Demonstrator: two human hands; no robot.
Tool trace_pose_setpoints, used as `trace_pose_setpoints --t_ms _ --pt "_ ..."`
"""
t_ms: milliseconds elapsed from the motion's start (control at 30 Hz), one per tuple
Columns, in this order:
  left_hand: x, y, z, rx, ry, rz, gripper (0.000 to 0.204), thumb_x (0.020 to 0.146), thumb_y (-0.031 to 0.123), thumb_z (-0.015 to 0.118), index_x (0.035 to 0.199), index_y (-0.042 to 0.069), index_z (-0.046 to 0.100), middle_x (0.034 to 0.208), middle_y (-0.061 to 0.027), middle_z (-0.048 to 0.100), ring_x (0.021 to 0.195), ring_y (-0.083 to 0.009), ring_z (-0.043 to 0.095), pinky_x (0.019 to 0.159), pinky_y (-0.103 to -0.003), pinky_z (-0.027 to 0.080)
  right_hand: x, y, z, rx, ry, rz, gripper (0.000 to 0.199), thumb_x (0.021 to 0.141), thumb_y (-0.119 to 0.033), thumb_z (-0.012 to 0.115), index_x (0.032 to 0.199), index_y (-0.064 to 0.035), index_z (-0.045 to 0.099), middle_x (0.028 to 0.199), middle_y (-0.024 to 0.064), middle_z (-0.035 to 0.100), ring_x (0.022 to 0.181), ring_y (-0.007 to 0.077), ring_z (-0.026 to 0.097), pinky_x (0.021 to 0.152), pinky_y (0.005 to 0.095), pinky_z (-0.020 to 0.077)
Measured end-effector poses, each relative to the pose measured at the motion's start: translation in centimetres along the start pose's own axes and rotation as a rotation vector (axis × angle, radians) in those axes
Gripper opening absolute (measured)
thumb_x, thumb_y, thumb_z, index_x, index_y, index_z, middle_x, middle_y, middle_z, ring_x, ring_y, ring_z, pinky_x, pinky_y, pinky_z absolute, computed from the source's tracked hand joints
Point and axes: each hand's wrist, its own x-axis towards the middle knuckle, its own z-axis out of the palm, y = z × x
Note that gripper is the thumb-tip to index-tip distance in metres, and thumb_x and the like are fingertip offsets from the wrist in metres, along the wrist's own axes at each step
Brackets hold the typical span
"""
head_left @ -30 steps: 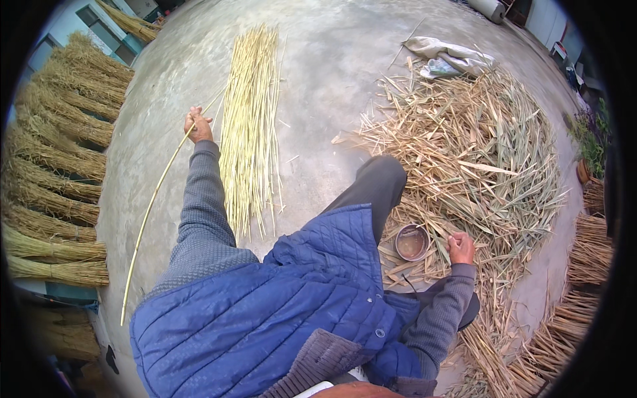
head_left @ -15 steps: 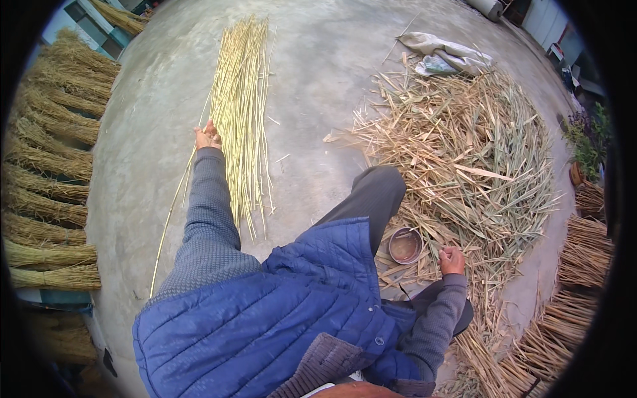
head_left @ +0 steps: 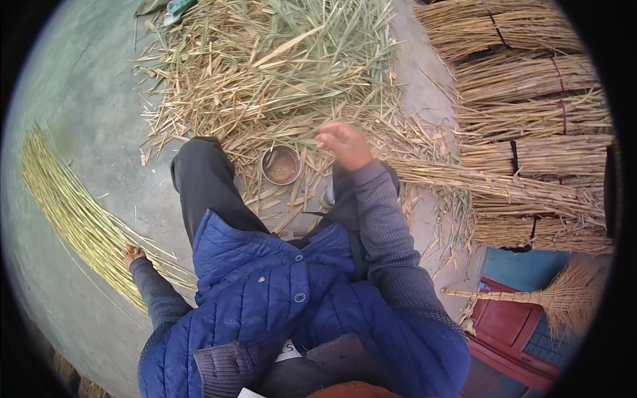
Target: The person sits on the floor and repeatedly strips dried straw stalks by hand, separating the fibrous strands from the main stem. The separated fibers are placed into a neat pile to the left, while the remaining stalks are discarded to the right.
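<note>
On the left, a fanned bundle of long yellow-green stalks (head_left: 79,202) lies on the floor. My left hand (head_left: 133,254) is low at its nearer part, fingers bent against the stalks and partly hidden. My right hand (head_left: 344,144) is raised above the near edge of a heap of dry husks and leaves (head_left: 265,79). Its fingers are curled together, and anything between them is too small to make out. Just left of that hand, a round bowl (head_left: 292,174) with brownish contents and a small dark object at its rim stands among the scraps, between my knees.
Dry uncleaned stalks (head_left: 491,189) stretch from beside my right knee toward stacked tied bundles (head_left: 531,113) on the right. A straw broom (head_left: 554,298) lies by a red door or panel (head_left: 501,318). A crumpled sack (head_left: 151,6) shows at the far edge.
The view has swung right, so the stalks and heap appear farther left. My right hand has lifted from beside the bowl. My left hand is now at the stalks' nearer part.
</note>
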Motion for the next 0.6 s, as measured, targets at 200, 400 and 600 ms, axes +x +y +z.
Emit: trace_pose_setpoints --t_ms 200,400,600 --pt "-1.2 -6.0 11.5 0.484 -0.317 -0.119 0.054 0.099 0.038 0.063 0.139 0.005 0.049 0.117 -0.0082 0.069 0.096 -0.0118 0.068 0.055 -0.023 0.046 -5.9 -2.2 -7.6 0.025 0.548 -0.236 0.021 0.099 -0.009 0.060 0.115 0.0043 0.058 0.103 0.0150 0.071 0.089 0.0189 0.070 0.080 0.0293 0.0556" --pt "-14.4 -10.2 33.5 1.047 -0.621 0.351 0.046 0.092 0.037 0.074 0.124 0.008 0.064 0.122 -0.0087 0.069 0.106 -0.0131 0.065 0.083 -0.029 0.044 -12.7 14.3 -17.8 0.070 0.936 0.016 0.024 0.097 -0.008 0.059 0.117 0.0039 0.054 0.101 0.0150 0.070 0.078 0.0167 0.070 0.067 0.0274 0.0558" --pt "-29.8 -17.8 49.0 1.187 -1.093 0.468 0.030 0.095 0.036 0.071 0.100 0.007 0.067 0.084 -0.0017 0.068 0.074 -0.0077 0.060 0.066 -0.021 0.042 -16.0 25.5 -24.4 0.165 1.163 0.210 0.024 0.095 -0.002 0.055 0.119 0.0018 0.054 0.097 0.0133 0.069 0.072 0.0170 0.069 0.058 0.0271 0.0545"
